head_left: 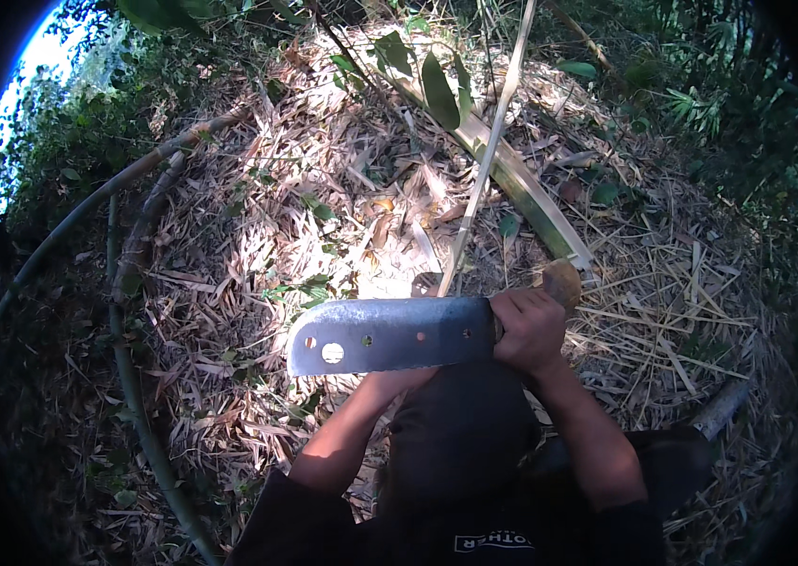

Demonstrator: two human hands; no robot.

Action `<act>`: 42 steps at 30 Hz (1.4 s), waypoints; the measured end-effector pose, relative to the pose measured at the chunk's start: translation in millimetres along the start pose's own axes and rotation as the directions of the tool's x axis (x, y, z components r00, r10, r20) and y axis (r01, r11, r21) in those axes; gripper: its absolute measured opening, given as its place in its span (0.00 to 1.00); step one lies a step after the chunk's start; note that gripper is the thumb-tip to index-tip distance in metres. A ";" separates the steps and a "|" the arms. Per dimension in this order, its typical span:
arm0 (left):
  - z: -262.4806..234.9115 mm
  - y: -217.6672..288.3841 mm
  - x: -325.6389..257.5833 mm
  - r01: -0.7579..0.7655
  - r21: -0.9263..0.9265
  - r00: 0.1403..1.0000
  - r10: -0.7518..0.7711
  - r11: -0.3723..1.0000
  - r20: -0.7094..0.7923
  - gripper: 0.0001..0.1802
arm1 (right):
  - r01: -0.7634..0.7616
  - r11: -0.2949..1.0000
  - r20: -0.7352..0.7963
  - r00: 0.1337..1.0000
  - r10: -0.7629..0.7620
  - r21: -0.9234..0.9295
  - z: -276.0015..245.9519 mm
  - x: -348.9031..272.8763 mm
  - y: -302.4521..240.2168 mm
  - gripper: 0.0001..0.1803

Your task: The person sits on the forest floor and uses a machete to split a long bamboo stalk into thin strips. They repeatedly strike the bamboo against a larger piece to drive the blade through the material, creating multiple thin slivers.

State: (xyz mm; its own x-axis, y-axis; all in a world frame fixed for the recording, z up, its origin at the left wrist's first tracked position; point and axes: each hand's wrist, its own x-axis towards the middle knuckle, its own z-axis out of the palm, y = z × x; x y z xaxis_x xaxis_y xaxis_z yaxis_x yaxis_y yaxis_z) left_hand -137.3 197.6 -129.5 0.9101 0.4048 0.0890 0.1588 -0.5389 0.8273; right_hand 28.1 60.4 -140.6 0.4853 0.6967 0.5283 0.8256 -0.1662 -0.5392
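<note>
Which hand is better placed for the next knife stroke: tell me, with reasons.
Likely the right hand: it grips the knife by its handle. The left hand is mostly hidden behind the knife, so its grip cannot be told.

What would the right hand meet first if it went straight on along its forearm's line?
Ahead of the right hand, which grips the cleaver, the first thing looks to be the thin pale strip, though depth is unclear.
</note>
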 end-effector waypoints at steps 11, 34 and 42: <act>-12.5 18.4 -9.3 0.068 0.193 0.994 -0.084 0.979 0.074 0.09 | 0.056 0.997 0.001 0.998 -0.056 -0.047 -6.6 8.1 -1.3 0.02; -27.7 15.9 -4.2 0.152 0.216 0.971 -0.186 0.965 0.148 0.09 | -0.026 1.000 0.017 1.000 0.026 0.016 2.1 -1.5 8.0 0.04; -22.2 25.7 -14.9 0.067 0.218 0.990 -0.093 0.974 0.109 0.09 | -0.002 0.999 0.037 0.999 0.004 -0.048 -6.5 -1.2 6.6 0.04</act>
State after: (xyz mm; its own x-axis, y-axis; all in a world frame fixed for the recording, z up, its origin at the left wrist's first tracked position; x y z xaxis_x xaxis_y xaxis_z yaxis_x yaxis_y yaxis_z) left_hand -155.3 194.1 -97.2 0.9279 0.3696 -0.0492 0.2990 -0.6588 0.6904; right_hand 34.8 54.0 -140.5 0.4773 0.7215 0.5017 0.8376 -0.2009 -0.5081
